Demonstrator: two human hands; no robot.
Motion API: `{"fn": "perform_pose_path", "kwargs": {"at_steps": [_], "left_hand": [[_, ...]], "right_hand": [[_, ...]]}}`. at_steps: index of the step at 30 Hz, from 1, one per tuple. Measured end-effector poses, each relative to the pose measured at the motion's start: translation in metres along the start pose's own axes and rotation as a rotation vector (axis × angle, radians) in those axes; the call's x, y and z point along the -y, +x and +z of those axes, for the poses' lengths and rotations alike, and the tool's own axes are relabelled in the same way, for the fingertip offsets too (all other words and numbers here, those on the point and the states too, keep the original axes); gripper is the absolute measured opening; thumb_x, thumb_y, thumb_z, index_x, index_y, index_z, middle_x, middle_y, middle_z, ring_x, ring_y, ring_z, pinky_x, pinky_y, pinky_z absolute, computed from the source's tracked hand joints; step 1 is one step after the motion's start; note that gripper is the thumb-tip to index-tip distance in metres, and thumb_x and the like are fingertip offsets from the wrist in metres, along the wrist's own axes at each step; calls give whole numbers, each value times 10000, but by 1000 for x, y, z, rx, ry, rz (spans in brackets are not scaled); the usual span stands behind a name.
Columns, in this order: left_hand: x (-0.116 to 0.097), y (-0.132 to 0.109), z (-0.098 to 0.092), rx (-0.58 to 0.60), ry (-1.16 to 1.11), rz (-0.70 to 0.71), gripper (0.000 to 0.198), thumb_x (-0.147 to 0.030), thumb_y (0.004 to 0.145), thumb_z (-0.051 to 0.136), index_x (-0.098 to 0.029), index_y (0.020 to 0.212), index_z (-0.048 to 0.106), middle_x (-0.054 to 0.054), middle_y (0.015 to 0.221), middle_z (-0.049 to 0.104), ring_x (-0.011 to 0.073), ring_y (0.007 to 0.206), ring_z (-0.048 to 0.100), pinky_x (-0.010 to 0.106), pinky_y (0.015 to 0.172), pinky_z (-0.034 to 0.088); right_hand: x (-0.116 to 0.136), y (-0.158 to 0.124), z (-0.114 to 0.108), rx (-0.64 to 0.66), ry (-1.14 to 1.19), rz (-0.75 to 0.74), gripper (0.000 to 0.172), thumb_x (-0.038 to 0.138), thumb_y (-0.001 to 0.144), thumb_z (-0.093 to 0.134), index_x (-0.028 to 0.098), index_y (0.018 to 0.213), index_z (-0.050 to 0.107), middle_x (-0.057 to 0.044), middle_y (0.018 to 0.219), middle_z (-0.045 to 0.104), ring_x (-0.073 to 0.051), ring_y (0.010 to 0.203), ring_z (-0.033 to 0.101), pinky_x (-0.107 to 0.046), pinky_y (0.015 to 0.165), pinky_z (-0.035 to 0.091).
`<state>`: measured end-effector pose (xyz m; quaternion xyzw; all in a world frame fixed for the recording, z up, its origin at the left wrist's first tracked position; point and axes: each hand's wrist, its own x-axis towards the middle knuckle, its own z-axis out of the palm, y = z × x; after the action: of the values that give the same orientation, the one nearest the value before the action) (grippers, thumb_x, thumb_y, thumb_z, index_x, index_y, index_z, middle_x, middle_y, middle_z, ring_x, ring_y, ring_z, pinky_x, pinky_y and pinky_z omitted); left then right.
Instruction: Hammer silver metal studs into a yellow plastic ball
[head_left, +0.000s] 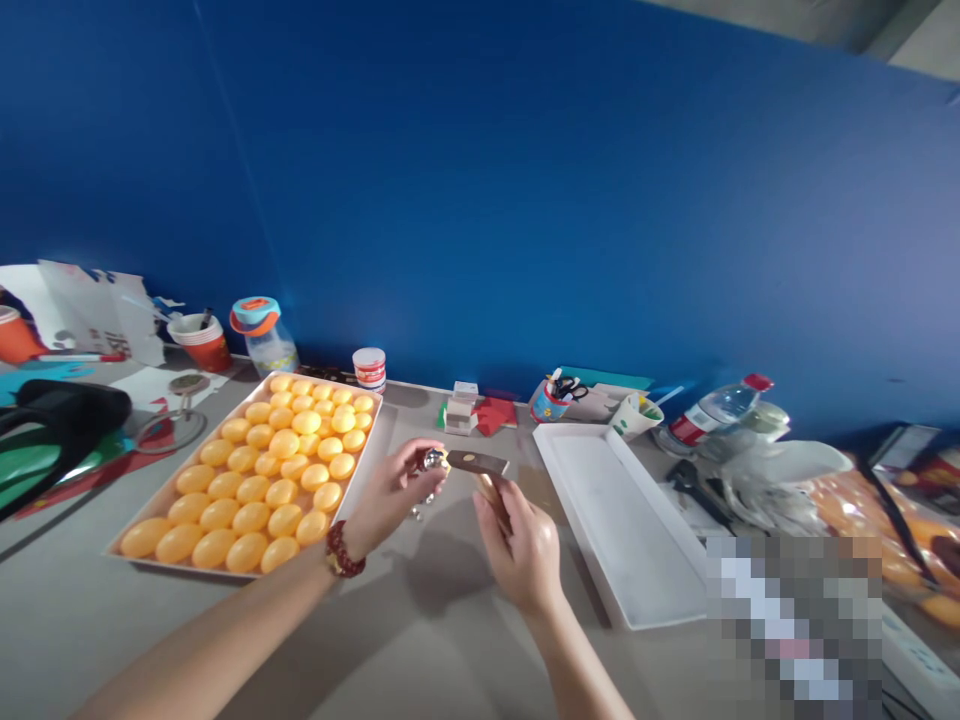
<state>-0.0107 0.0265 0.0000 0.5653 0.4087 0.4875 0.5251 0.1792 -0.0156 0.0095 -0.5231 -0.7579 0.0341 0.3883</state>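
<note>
Pinched in left hand (390, 495) fingertips over the surface (420, 620) middle, beside the tray (365, 455) of yellow eggs (262, 465): small shiny metal piece (433, 460), likely hard, slick, light, best gripped by its sides; right hand (521, 545) closed around hammer (478, 464) handle.

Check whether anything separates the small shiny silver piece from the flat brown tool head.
Nothing visible: the left hand's small shiny silver piece sits right beside the flat brown tool head, held by the right hand.

Head-worn view; forward, downward (near table (435, 640))
</note>
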Motion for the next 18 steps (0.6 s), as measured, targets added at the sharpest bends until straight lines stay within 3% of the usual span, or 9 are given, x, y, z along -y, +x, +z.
{"fn": "perform_pose_path", "kwargs": {"at_steps": [4, 8, 14, 18], "left_hand": [[-1, 2, 1, 29, -427, -169, 306, -313, 849, 602, -200, 1130, 555, 40, 879, 623, 157, 743, 630, 322, 734, 530], [-1, 3, 3, 141, -644, -303, 283, -287, 823, 627, -179, 1084, 608, 50, 817, 619, 166, 736, 626, 324, 730, 528], [-7, -3, 7, 271, -724, -319, 221, -274, 850, 636, -154, 1033, 671, 61, 858, 613, 148, 742, 596, 316, 736, 532], [-10, -6, 9, 290, -709, -314, 224, -329, 872, 624, -142, 982, 679, 68, 878, 629, 124, 699, 590, 290, 707, 526]], "right_hand": [[-1, -1, 1, -50, 22, 0, 167, 259, 928, 465, 167, 1021, 570, 17, 582, 568, -129, 471, 518, -214, 484, 371], [-1, -2, 2, -42, 33, 10, 146, 246, 922, 480, 178, 1014, 570, 0, 629, 606, -135, 513, 555, -215, 500, 388], [1, -1, -2, -101, 61, 49, 161, 251, 928, 473, 166, 1037, 555, -14, 646, 628, -150, 525, 578, -234, 535, 426], [1, -2, -3, -99, 100, 68, 177, 242, 935, 464, 162, 1070, 546, -31, 689, 646, -160, 568, 599, -244, 571, 447]]}}
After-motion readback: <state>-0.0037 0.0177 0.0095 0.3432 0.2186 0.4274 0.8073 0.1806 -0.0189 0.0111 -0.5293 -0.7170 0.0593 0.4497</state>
